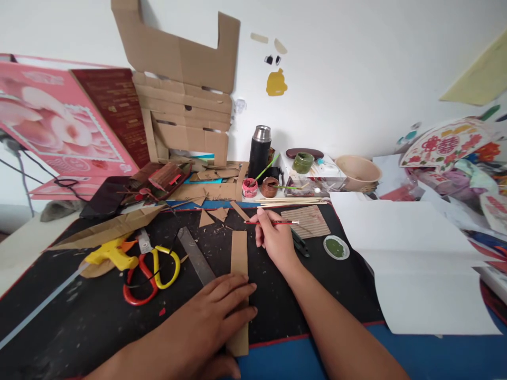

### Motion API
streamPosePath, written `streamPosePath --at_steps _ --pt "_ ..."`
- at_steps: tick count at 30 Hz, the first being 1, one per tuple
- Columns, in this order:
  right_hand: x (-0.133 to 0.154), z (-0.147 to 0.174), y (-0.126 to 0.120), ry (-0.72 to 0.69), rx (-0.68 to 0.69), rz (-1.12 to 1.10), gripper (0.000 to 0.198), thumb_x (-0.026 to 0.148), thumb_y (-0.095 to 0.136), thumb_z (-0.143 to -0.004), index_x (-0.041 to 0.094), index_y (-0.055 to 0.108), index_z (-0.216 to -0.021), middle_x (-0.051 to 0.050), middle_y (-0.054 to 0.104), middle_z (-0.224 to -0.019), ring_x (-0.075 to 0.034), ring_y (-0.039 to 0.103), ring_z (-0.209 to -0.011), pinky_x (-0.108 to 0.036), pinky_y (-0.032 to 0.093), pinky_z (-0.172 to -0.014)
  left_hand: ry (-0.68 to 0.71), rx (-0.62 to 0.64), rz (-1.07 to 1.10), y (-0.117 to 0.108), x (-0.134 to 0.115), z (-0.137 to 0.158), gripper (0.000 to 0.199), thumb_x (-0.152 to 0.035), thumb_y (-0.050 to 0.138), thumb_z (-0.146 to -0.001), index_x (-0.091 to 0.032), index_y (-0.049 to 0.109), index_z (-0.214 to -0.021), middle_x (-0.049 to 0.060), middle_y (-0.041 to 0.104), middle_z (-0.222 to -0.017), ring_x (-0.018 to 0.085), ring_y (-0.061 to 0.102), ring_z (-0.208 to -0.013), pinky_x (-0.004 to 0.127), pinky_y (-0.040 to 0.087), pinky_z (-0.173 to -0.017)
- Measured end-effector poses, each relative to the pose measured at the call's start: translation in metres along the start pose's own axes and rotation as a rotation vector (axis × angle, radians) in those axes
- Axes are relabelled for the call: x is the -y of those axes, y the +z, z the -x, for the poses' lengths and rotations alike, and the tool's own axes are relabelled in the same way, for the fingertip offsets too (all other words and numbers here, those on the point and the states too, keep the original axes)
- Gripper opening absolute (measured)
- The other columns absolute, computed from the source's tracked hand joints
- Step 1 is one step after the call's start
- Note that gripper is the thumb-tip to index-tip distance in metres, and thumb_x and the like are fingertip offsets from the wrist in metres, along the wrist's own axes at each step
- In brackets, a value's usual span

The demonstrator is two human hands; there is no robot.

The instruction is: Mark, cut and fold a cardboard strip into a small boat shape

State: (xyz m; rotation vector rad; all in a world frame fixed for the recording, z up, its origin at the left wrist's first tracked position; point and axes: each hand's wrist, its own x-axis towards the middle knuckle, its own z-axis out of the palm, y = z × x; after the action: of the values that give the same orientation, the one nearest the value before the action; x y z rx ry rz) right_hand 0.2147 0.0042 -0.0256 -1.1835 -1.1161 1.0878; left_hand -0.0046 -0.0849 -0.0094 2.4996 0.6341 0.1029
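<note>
Here the left hand (216,309) lies flat, fingers spread, pinning the cardboard strip (239,274) to the black mat (71,316), while the right hand (273,240) pinches a red paintbrush (271,222) beyond the strip's far end, so painting seems underway and loading colour likely comes next.

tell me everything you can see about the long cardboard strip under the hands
The cardboard strip is a long, narrow piece of plain brown card, lying flat on the black mat and running away from the person, its near end reaching past the mat's red edge. The left hand lies flat across its lower part, fingers spread. The right hand, holding a thin red brush, sits just right of its far end. A grey metal ruler lies to its left.
</note>
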Motion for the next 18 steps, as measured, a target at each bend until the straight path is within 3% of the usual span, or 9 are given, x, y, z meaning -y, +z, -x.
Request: streamPosePath --at_steps 7,18 --pt "0.001 0.0 0.0 0.007 0.015 -0.003 0.059 0.075 0.066 -0.097 0.019 0.072 -0.08 0.006 0.054 -0.049 -0.01 0.05 -0.036 -0.021 0.033 -0.037 0.026 -0.042 -0.005 0.012 0.007 -0.002 0.076 -0.049 0.087 -0.091 -0.03 0.06 -0.16 0.011 0.052 -0.173 0.039 0.042 -0.163 0.061 0.032 -0.136" --pt "-0.007 -0.001 0.002 0.075 0.069 0.017 0.057 0.073 0.069 -0.093 0.019 0.071 -0.075 0.006 0.053 -0.046 -0.009 0.048 -0.034 -0.021 0.032 -0.036 0.051 -0.107 -0.081 0.02 0.007 -0.007 0.076 -0.044 0.09 -0.087 -0.024 0.063 -0.155 0.014 0.058 -0.167 0.04 0.049 -0.158 0.06 0.04 -0.132"
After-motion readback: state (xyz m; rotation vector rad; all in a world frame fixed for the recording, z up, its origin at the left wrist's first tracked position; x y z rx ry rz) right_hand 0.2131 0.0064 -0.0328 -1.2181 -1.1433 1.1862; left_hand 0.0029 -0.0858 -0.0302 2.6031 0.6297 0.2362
